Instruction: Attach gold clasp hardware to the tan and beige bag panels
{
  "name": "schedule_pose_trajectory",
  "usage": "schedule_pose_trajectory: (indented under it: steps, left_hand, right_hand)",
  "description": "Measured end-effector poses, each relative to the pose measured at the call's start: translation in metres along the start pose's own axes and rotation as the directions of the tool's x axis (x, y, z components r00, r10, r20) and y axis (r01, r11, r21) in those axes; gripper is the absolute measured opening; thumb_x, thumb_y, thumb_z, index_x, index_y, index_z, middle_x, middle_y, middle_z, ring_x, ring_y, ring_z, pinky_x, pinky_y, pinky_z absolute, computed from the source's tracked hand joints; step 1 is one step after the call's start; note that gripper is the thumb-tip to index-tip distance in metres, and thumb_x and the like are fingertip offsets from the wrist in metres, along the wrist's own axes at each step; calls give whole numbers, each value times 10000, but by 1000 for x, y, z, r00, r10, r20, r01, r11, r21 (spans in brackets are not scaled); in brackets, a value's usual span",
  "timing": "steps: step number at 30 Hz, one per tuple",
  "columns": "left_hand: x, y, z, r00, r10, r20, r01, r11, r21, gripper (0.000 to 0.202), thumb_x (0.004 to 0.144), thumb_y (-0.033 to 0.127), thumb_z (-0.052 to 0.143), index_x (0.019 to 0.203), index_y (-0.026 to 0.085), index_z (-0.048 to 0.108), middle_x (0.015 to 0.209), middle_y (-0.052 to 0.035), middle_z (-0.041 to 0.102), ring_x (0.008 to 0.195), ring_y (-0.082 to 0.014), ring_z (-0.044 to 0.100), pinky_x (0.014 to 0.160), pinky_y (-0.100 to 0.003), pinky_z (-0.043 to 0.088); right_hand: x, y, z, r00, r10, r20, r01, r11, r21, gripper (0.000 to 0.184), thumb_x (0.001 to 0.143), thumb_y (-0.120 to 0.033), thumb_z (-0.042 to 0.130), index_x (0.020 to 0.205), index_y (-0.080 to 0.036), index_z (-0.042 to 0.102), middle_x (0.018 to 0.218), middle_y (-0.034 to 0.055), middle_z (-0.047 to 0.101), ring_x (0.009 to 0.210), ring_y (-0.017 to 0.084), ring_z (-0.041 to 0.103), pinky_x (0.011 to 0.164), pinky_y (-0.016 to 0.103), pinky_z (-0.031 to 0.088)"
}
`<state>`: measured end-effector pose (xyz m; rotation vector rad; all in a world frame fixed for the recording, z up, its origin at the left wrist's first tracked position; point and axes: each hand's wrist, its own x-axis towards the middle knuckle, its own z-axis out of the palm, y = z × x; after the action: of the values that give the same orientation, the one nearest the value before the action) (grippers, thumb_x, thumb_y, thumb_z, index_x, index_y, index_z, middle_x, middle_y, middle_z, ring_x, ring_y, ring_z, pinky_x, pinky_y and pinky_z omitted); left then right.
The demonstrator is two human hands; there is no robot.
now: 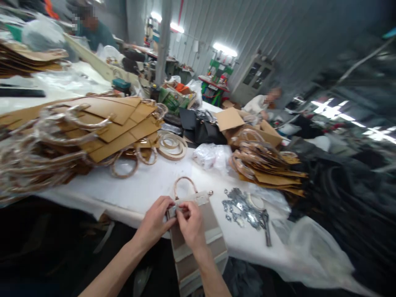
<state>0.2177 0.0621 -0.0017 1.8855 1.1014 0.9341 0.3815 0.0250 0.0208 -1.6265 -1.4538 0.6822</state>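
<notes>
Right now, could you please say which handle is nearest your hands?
The lone handle just beyond the left hand and right hand; other handles lie in piles.

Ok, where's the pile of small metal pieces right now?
In the head view, the small metal pieces lie on the white table, right of the right hand and the bag, beside the dark tool.

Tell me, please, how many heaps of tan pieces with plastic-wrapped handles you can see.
2: a large heap on the left of the table, and a smaller heap on the right, by the open cardboard box. Others may be hidden.
</notes>
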Motion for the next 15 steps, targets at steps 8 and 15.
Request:
schedule_pose_trajectory:
  steps: [8, 15]
  left_hand:
    - [15, -33, 8, 990, 140, -29, -136, 984, 115, 413, 849, 575, 734, 1096, 249, 677, 1133, -59, 678, 908, -225, 725, 797, -342, 651]
    - [16, -21, 3, 984, 163, -65, -152, 976, 155, 469, 856, 663, 678, 1066, 244, 699, 1117, -69, 701, 889, -233, 746, 787, -349, 670]
  right_hand:
    - [5, 57, -76, 920, 215, -329, -96, 935, 342, 335, 968, -518, 613, 1098, -213, 659, 627, -56, 536, 552, 135, 506, 534, 233, 412]
    - [17, 126, -159, 837, 204, -507, -306, 944, -126, 384, 923, -503, 525, 1020, -184, 714, 917, 80, 732, 757, 211, 658, 724, 312, 535]
